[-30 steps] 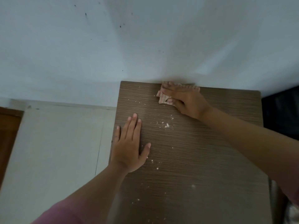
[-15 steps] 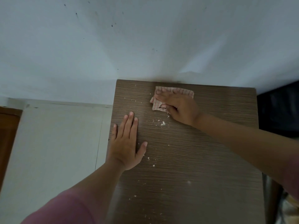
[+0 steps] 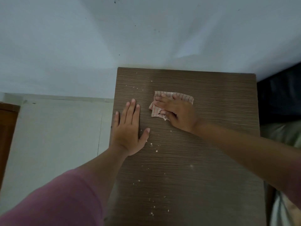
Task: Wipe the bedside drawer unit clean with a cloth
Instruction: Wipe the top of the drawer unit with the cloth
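A pale wall is met by the brown drawer unit top; the checked cloth is pressed flat under the right hand, fingers nearly straight; the left hand is laid open beside it; white crumbs lie nearer the body, toward the front edge.

We find no readable text, label or number anywhere. Nothing here bears a brand or sign.

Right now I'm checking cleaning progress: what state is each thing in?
Drawer unit: top partly wiped, white crumbs left.
Cloth: crumpled, flat on the top.
Right hand: pressing the cloth.
Left hand: flat on the top, fingers straight.
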A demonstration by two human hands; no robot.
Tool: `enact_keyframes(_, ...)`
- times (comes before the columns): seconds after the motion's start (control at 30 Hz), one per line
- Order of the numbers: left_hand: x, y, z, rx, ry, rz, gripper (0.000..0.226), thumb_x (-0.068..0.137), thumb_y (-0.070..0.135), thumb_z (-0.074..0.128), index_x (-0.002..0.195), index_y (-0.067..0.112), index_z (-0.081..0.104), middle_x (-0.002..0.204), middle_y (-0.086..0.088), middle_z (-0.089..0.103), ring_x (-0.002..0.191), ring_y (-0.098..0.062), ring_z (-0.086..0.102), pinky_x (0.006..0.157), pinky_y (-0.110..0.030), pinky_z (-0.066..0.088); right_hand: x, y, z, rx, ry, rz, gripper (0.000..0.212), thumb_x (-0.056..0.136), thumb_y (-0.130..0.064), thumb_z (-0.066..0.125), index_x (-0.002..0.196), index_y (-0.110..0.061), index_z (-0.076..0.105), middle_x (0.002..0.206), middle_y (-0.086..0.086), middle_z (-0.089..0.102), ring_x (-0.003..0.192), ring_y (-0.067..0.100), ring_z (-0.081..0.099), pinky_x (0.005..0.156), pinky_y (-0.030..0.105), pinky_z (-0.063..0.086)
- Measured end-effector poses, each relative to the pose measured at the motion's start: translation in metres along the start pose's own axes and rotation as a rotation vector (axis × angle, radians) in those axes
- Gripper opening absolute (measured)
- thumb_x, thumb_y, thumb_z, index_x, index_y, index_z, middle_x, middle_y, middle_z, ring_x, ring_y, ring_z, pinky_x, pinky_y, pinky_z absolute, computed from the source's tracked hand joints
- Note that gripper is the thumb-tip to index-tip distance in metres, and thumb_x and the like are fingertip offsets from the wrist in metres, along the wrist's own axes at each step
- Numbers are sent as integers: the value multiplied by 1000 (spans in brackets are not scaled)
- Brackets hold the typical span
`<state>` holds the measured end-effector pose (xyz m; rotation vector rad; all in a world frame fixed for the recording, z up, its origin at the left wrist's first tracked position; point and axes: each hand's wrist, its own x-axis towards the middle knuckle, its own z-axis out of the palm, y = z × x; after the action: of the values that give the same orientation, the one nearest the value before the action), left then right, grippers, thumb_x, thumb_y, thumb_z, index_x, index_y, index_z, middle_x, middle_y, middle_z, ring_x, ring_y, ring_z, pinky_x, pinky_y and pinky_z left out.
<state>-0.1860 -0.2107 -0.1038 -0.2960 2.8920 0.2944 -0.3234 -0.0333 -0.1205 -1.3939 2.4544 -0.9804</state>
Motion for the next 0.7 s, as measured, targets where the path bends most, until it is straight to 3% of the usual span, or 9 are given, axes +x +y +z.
enact_keyframes(0.47,3,-3,5,-50,79,36,64,93,39,29,147,12,8,157,-3,-2,143,-16,-5,115,-47,2,-53,-44,17,7,3,73,37,95,-24,43,129,-14,54,135,7,53,131,15,38,111,41,25)
enact_keyframes(0.7,-3,-3,1,-153,33,54,63,95,35,33,147,10,7,157,-4,-1,143,-18,-3,114,-49,-2,-81,-66,28,12,13,151,37,94,-20,43,128,-12,55,138,8,50,133,20,38,112,47,26)
